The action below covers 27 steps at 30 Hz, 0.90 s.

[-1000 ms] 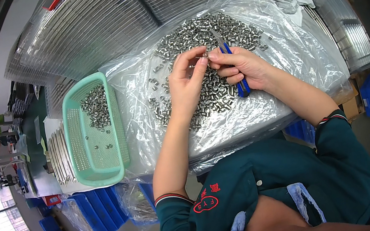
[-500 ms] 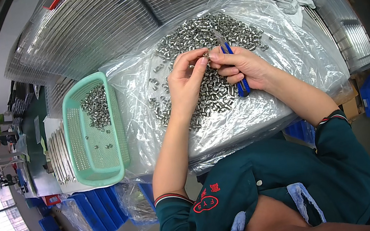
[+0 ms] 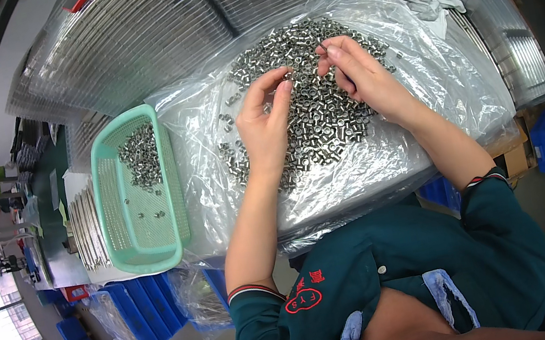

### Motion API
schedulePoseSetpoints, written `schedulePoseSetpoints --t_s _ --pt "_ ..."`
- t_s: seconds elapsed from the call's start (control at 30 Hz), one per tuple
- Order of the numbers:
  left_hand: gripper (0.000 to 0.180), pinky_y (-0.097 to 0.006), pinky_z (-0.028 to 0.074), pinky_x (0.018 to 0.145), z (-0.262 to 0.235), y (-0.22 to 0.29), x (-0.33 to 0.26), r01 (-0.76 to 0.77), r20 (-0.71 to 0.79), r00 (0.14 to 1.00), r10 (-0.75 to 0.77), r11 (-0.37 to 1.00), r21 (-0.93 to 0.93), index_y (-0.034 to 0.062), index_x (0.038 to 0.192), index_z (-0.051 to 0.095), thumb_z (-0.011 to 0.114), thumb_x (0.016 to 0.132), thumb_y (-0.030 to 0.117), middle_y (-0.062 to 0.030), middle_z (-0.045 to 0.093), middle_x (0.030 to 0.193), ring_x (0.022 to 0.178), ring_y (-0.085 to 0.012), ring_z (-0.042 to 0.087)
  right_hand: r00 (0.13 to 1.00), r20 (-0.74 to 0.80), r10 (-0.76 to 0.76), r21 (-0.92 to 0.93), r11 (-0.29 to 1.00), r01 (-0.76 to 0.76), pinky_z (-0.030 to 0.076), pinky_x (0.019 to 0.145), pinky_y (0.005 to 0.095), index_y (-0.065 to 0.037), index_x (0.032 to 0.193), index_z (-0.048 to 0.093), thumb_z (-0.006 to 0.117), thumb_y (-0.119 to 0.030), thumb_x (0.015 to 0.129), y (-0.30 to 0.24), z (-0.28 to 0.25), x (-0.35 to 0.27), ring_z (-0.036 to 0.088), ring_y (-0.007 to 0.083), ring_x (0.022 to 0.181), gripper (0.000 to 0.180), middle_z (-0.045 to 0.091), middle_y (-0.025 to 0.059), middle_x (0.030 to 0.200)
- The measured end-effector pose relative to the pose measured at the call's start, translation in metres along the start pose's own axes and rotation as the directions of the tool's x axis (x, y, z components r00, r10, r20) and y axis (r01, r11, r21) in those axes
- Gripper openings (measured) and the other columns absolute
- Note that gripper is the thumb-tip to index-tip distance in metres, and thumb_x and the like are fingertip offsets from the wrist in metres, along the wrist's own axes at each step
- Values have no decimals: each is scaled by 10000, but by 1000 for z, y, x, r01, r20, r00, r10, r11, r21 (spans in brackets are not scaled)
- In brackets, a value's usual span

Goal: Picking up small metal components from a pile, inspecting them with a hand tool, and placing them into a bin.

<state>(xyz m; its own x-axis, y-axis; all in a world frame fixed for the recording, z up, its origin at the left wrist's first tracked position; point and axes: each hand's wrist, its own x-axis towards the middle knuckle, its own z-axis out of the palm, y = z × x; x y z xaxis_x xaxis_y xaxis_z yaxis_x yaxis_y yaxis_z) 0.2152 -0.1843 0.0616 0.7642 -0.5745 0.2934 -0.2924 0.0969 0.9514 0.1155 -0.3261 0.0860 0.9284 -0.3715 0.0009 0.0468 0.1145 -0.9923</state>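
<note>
Over a pile of small silvery metal fittings (image 3: 322, 122), my left hand (image 3: 265, 117) is closed in a pinch, with what looks like one fitting between thumb and index fingertip. My right hand (image 3: 361, 72) is a short way to its right, thumb and fingers pressed together above the far part of the pile. A thin dark bit shows at its fingertips, too small to name. The blue-handled tool seen earlier does not show now. The pile lies on clear plastic sheeting (image 3: 216, 179) over the table.
A pale green basket (image 3: 178, 207) with some fittings in it stands at the left. Stacked clear plastic trays (image 3: 123, 51) rise along the back, and more trays (image 3: 508, 51) stand at right. A grey cloth (image 3: 435, 2) lies back right; blue bins (image 3: 141, 311) sit below the table.
My hands have come apart: the right has moved up and slightly right, the left slightly left. The blue-handled tool in my right hand has gone out of sight.
</note>
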Motion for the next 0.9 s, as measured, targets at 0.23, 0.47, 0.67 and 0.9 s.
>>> schedulePoseSetpoints --t_s 0.23,0.47,0.67,0.9 --pt "145 -212 443 751 0 1 1 -53 -67 996 61 992 116 17 970 590 570 827 31 -47 622 928 834 -92 566 911 53 -409 -682 652 332 473 588 285 -82 905 617 532 -276 848 4 3 -3 612 215 698 219 632 66 814" --pt "130 -269 449 702 -3 3 4 -404 58 883 466 691 599 51 882 628 630 753 34 -60 631 848 780 -182 589 859 84 -505 -781 502 372 479 539 293 -96 866 652 540 -282 837 8 2 -2 621 217 638 220 649 56 784" --pt "169 -277 436 714 -4 10 5 -512 175 813 555 540 668 67 879 632 652 714 34 -49 634 815 768 -197 582 945 112 -306 -763 583 280 452 473 264 -83 858 651 524 -290 854 5 -3 -3 595 178 523 243 642 47 708" --pt "140 -257 416 708 -5 0 2 -111 -7 994 111 993 43 72 921 627 622 785 104 -40 626 907 836 -132 560 932 260 251 -122 966 -226 353 413 160 -12 924 624 452 -289 908 -12 -9 1 432 17 424 326 586 4 616"
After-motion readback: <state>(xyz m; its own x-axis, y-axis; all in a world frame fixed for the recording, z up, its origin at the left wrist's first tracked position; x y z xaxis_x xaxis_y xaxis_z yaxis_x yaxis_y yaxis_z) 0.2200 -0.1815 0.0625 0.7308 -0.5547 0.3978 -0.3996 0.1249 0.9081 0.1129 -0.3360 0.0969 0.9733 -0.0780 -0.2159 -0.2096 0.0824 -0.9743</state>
